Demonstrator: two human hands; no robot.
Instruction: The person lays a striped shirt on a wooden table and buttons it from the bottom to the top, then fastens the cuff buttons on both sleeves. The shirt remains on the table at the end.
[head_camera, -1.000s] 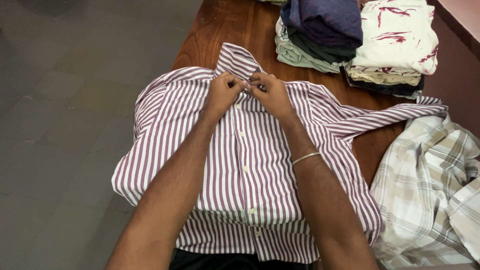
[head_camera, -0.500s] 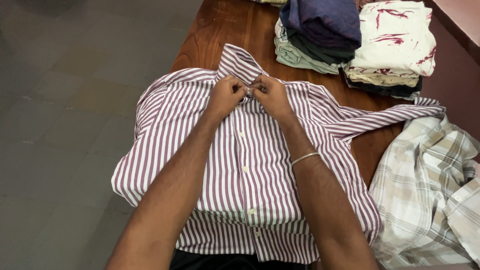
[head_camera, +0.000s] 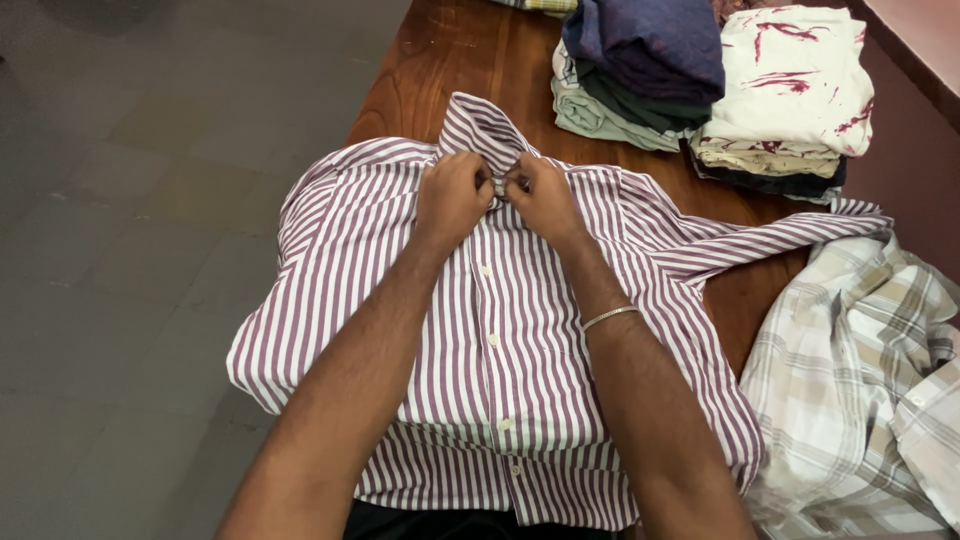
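- Watching the head feed: the striped shirt (head_camera: 500, 340) lies front-up on the tabletop (head_camera: 460, 60), collar at the far end, hem hanging over the near edge, one sleeve stretched off to the right.
- Left hand (head_camera: 452, 195) and right hand (head_camera: 540, 200) are both up at the collar, touching each other, each grip pinched together on the shirt's front strip just below the collar.
- I'd call this the buttoning step, at the top button. The button itself is hidden between the fingertips, so I can't tell if it's through the hole.
- Lower buttons look done up.
- Next move needs a small, careful push at that one spot, cloth held taut.
- Right side: a plaid shirt (head_camera: 860, 390); far right: folded clothes (head_camera: 710, 80).
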